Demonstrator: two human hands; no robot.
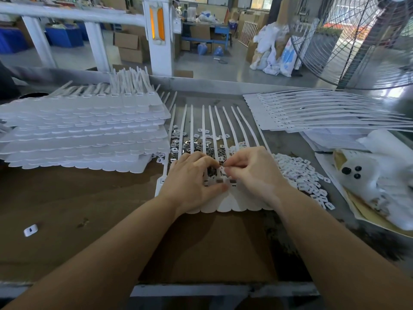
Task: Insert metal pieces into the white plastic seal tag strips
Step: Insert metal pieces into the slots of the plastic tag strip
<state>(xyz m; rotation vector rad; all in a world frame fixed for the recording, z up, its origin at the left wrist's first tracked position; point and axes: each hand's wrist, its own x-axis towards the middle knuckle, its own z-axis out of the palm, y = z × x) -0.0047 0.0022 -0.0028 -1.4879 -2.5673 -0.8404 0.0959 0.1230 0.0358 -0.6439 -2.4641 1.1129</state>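
Note:
A joined row of white plastic seal tag strips [225,203] lies flat in front of me, its long tails fanning away toward the back. My left hand [192,180] rests on the tag heads, thumb pressing near the slots. My right hand [252,168] pinches a small piece at its fingertips, just above the row of slots; the piece is too small to tell apart. A pile of small metal pieces [190,146] lies under the tails behind my hands. A heap of small white plastic caps [299,171] sits to the right of my right hand.
Stacked sheets of seal tags [85,130] fill the left side. More tag sheets [312,113] lie at the back right. A white cloth bundle [384,175] sits at the right on paper. One loose white cap [30,230] lies on the brown cardboard [89,220]. A large fan [357,41] stands behind.

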